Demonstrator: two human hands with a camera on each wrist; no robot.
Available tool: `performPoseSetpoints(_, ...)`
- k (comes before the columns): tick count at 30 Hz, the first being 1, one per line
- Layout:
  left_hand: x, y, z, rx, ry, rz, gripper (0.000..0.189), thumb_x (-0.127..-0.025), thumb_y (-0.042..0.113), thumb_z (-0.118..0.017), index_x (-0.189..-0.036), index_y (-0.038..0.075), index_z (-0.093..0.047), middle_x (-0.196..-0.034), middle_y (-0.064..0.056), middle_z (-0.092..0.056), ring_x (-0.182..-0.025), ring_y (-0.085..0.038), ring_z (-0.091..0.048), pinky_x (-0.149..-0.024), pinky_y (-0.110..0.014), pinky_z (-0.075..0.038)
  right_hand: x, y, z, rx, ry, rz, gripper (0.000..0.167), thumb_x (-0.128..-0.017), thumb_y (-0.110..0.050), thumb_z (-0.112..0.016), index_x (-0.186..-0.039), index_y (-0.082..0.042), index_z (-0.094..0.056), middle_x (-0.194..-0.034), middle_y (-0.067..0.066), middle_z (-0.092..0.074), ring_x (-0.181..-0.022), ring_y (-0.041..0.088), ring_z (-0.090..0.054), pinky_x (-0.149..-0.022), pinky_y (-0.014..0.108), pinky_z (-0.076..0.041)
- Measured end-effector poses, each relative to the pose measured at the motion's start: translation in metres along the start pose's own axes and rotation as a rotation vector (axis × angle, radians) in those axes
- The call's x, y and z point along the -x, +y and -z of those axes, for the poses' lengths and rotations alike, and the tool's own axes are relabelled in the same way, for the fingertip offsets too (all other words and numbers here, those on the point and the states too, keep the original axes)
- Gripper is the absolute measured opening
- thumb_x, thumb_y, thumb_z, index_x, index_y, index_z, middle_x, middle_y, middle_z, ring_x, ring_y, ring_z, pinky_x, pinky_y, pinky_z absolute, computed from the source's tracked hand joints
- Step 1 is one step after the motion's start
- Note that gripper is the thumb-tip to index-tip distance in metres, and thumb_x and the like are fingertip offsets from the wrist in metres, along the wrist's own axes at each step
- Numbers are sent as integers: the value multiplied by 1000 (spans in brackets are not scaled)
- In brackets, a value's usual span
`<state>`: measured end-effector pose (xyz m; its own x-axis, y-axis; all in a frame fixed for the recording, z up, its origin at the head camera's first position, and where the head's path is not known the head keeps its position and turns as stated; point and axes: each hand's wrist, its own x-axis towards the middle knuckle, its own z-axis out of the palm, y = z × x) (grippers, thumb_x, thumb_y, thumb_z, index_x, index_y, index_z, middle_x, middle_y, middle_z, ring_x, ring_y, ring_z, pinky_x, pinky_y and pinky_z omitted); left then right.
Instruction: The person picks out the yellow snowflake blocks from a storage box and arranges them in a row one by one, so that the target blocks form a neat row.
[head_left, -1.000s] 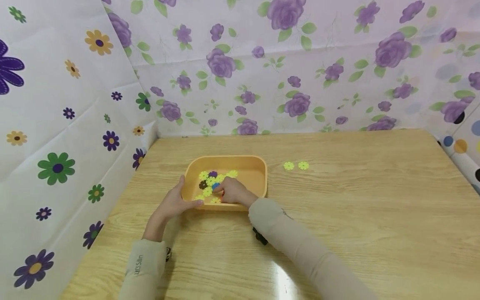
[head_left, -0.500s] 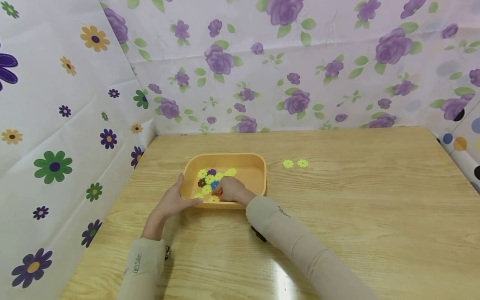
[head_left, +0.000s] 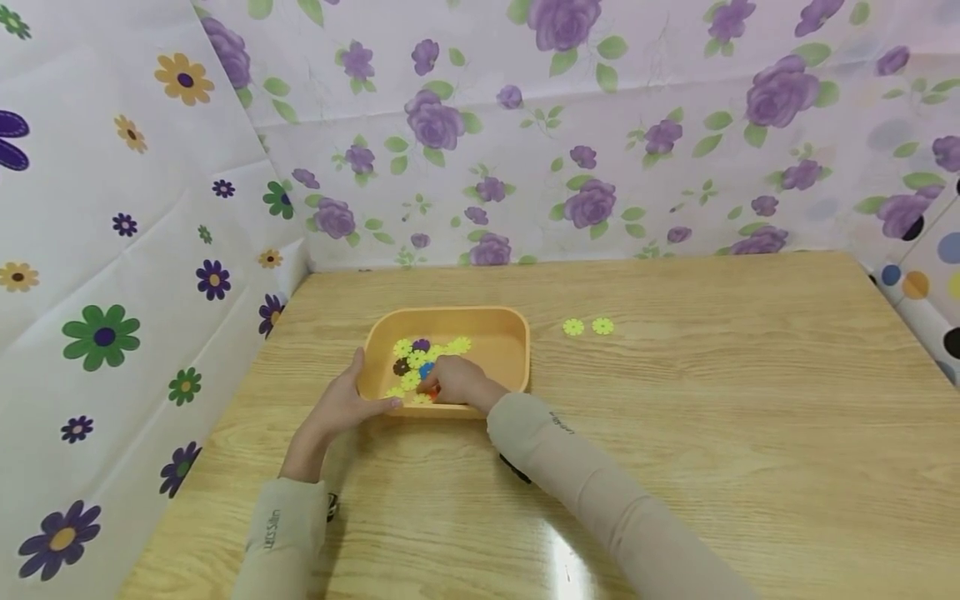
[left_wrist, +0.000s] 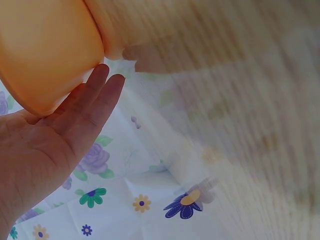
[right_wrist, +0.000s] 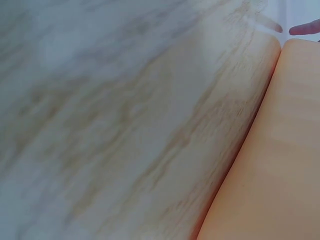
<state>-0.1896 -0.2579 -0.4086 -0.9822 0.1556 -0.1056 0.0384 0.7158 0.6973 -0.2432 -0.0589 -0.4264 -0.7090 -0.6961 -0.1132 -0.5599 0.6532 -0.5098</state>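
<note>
An orange plastic tray lies on the table, with several flower-shaped plastic pieces in its left half. Most are yellow; a purple piece, a brown piece, a blue piece and a partly covered red piece lie among them. My left hand holds the tray's left front corner, thumb over the front rim and fingers along the outside. Inside the tray, my right hand reaches down at the red piece with bent fingers; its fingertips are mostly hidden. The right wrist view shows only the tray's outer wall.
Two yellow flower pieces lie side by side on the wooden table, right of the tray. Flower-patterned sheeting stands along the back and left edges, and a dotted sheet at the right.
The right hand has shifted slightly left inside the tray, closer to the front yellow piece. My left hand keeps its hold on the corner, and the head view has turned a little.
</note>
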Motion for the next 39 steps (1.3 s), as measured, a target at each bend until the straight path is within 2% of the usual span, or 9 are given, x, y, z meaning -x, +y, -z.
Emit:
performPoseSetpoints(2, 0, 0, 0, -4, 1, 1, 109, -75, 28, -75, -142, -6, 4, -145, -30, -11, -127, -40, -28, -102, -49, -25, -1, -1, 0, 10, -6, -6, 31, -83, -7, -65, -110, -21, -68, -68, -5, -58, -61, 8, -42, -54, 17, -35)
performPoseSetpoints(6, 1, 0, 1, 3, -5, 3, 109, -75, 28, -75, -142, -6, 5, -145, -31, -9, -128, -41, -25, -103, -50, -23, -1, -1, -1, 32, -2, -11, 30, -84, -8, -65, -110, -23, -69, -84, -5, -66, -67, 6, -46, -59, 17, -38)
performPoseSetpoints(9, 2, 1, 2, 0, -10, 3, 109, -76, 29, -75, -142, -6, 5, -145, -31, -8, -129, -42, -22, -103, -51, -21, -1, -1, -2, 42, -22, -3, 32, -84, -9, -64, -111, -25, -68, -91, -5, -66, -72, 7, -47, -61, 18, -40)
performPoseSetpoints(13, 3, 0, 1, 0, -8, -2, 109, -76, 29, -75, -142, -6, 5, -145, -31, -8, -129, -43, -22, -103, -52, -21, -2, -2, -3, 36, -65, -4, 33, -86, -10, -63, -114, -27, -66, -90, -5, -62, -76, 9, -46, -64, 19, -41)
performPoseSetpoints(18, 2, -1, 0, 2, -8, -7, 110, -75, 31, -75, -142, -6, 5, -145, -30, -9, -129, -41, -23, -103, -51, -23, -2, -2, -4, 35, -66, -13, 32, -86, -10, -63, -113, -26, -67, -91, -7, -62, -78, 8, -47, -67, 18, -41)
performPoseSetpoints(23, 2, -1, 0, -2, -4, -4, 112, -74, 33, -76, -142, -6, 4, -145, -30, -9, -129, -41, -23, -103, -51, -23, -3, -1, -5, 35, -38, 13, 32, -84, -4, -64, -110, -22, -69, -87, -5, -63, -72, 7, -48, -62, 17, -41)
performPoseSetpoints(29, 2, -1, 1, 1, -6, -2, 111, -74, 32, -75, -142, -6, 4, -145, -30, -9, -129, -41, -23, -103, -51, -23, -4, 0, -6, 35, 10, 48, 26, -82, -4, -66, -104, -16, -71, -88, -3, -67, -74, 7, -54, -67, 19, -45)
performPoseSetpoints(35, 2, 0, 2, 6, -3, -1, 111, -74, 31, -76, -142, -5, 4, -146, -30, -8, -130, -41, -22, -103, -51, -22, -3, -1, -5, 16, 43, 26, 16, -79, -7, -71, -95, -10, -70, -82, -2, -63, -74, 9, -54, -68, 20, -45)
performPoseSetpoints(39, 3, 1, 1, 15, -4, 0, 111, -74, 30, -76, -143, -4, 5, -146, -28, -8, -130, -41, -20, -103, -52, -21, 0, -2, -3, -25, 68, 2, 16, -76, -8, -74, -91, -9, -67, -81, -2, -60, -74, 9, -53, -67, 20, -44)
